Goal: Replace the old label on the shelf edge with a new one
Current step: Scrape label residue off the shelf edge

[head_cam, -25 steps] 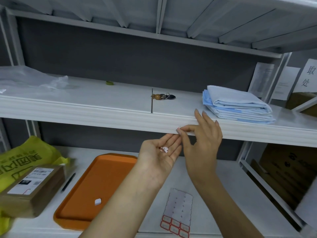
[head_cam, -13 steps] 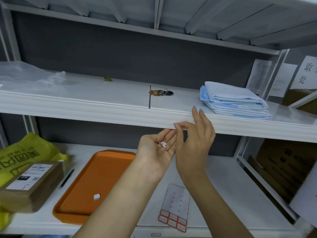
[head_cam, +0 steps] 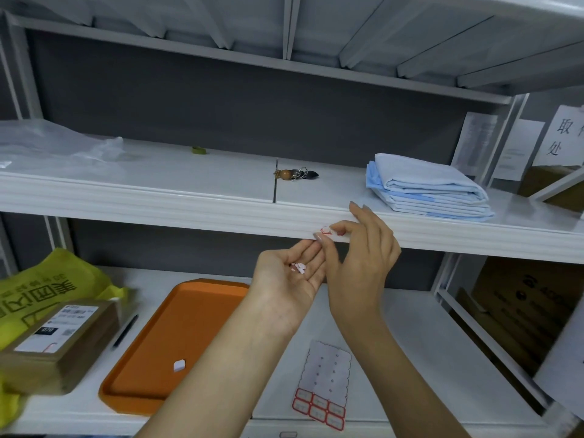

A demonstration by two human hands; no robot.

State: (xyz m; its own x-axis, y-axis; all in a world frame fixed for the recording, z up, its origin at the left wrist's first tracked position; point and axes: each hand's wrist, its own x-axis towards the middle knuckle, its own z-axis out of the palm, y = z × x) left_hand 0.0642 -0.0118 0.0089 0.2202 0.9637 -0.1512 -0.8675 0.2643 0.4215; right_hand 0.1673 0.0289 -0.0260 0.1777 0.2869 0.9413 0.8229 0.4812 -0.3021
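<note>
A torn white label with a red border (head_cam: 326, 230) clings to the front edge of the white shelf (head_cam: 189, 213). My right hand (head_cam: 360, 263) is raised against that edge, thumb and forefinger picking at the label, the other fingers lying on the shelf lip. Just below it my left hand (head_cam: 289, 279) lies palm up, cupped flat, with small white and red label scraps (head_cam: 298, 267) in the palm. A sheet of new red-bordered labels (head_cam: 324, 387) lies on the lower shelf, most of its upper rows peeled off.
An orange tray (head_cam: 164, 336) with a white scrap stands on the lower shelf, beside a black pen (head_cam: 124, 330), a cardboard parcel (head_cam: 53, 343) and a yellow bag (head_cam: 47, 282). On the upper shelf lie keys (head_cam: 295, 174), folded blue cloths (head_cam: 426, 188) and clear plastic (head_cam: 53, 147).
My right thumb and forefinger have worked at the shelf edge and a red-bordered piece of the label now shows beside them. My left palm has stayed under it.
</note>
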